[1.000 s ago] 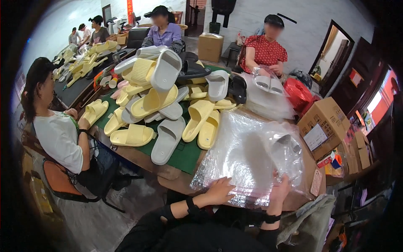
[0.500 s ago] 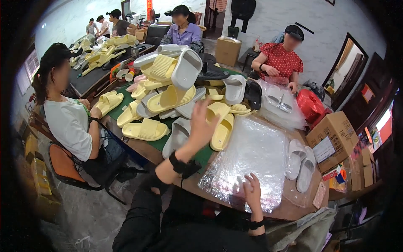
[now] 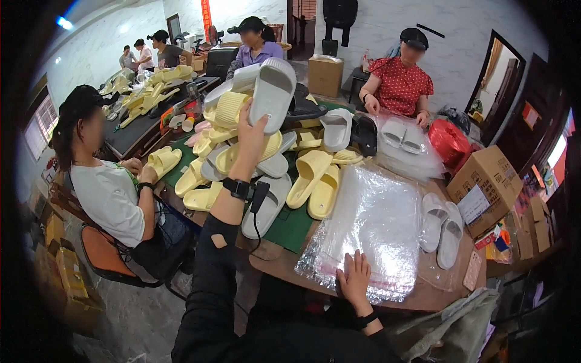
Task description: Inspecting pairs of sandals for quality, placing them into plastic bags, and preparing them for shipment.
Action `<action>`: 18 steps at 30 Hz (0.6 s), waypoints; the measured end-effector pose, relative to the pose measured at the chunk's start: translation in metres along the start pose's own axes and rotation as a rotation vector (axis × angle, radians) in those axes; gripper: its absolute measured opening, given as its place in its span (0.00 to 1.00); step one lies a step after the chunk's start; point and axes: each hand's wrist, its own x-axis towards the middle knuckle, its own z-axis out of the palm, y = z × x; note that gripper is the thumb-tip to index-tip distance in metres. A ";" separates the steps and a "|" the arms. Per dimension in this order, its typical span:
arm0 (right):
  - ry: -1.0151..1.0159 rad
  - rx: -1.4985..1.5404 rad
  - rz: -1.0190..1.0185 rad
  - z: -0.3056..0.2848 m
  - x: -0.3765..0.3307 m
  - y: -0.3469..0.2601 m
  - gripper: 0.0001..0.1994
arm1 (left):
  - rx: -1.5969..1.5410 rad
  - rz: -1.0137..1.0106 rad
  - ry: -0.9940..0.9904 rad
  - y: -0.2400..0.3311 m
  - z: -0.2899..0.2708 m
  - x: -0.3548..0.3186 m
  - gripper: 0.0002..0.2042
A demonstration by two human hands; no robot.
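Observation:
My left hand (image 3: 249, 138) reaches up to the heap and is closed on the heel end of a light grey slipper (image 3: 273, 91), sole down toward the pile, its toe strap largely turned away. Yellow slippers (image 3: 235, 110) are stacked just beside and below it. Low on the table, my right hand (image 3: 355, 278) lies with fingers spread on a stack of clear plastic bags (image 3: 378, 209). Between my arms, a yellow pair (image 3: 310, 178) and a grey slipper (image 3: 268, 206) rest on the green mat (image 3: 289, 228).
Right of the bags lie a pale grey pair (image 3: 445, 233) and a phone (image 3: 473, 270), with a cardboard box (image 3: 484, 190) behind. A person in red (image 3: 399, 85) handles a bagged grey pair (image 3: 404, 138); another at left (image 3: 109, 187) holds a yellow slipper (image 3: 163, 162).
My left hand has moved up and left from above the yellow pair and taken hold of the grey slipper. The right hand has come down flat onto the bags.

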 end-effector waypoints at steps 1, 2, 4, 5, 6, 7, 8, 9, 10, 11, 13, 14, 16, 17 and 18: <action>-0.002 -0.007 -0.008 0.001 0.001 -0.001 0.27 | 0.006 0.003 0.002 0.003 0.001 -0.007 0.29; -0.003 0.000 -0.014 0.000 0.000 -0.001 0.27 | 0.053 0.029 -0.030 0.004 0.007 -0.017 0.29; -0.014 0.000 0.005 -0.001 -0.002 0.003 0.27 | 0.034 0.025 -0.107 0.019 0.026 -0.042 0.29; -0.019 0.001 0.002 0.002 -0.002 0.004 0.27 | 0.010 0.038 -0.131 0.014 0.026 -0.051 0.30; -0.023 0.014 -0.028 0.003 -0.004 0.005 0.27 | -0.069 0.014 -0.186 0.016 0.031 -0.064 0.30; -0.025 -0.001 -0.004 0.003 -0.006 0.007 0.27 | -0.176 -0.053 -0.230 0.020 0.041 -0.079 0.30; -0.027 -0.010 0.009 0.002 -0.005 0.005 0.27 | -0.115 0.023 -0.248 0.025 0.046 -0.094 0.30; -0.055 0.004 0.023 -0.001 -0.005 0.002 0.27 | -0.061 0.046 -0.306 0.026 0.050 -0.110 0.31; -0.058 0.010 0.010 -0.001 -0.005 0.004 0.27 | -0.247 -0.126 -0.355 0.037 0.059 -0.129 0.31; -0.062 0.009 0.014 0.000 -0.006 0.003 0.28 | -0.169 -0.125 -0.348 0.041 0.061 -0.146 0.31; -0.093 0.009 0.057 -0.004 -0.003 -0.001 0.28 | -0.229 -0.156 -0.477 0.043 0.067 -0.173 0.31; -0.095 0.015 0.046 -0.002 -0.002 -0.001 0.28 | -0.220 -0.150 -0.470 0.043 0.068 -0.184 0.31; -0.031 -0.001 0.004 0.001 -0.004 0.005 0.29 | -0.483 -0.426 -0.446 0.050 0.077 -0.205 0.31; -0.032 0.002 0.003 0.002 -0.003 0.005 0.29 | -0.480 -0.427 -0.445 0.046 0.077 -0.215 0.31; -0.023 0.001 -0.018 0.002 -0.002 0.005 0.28 | -0.481 -0.476 -0.468 0.044 0.077 -0.223 0.30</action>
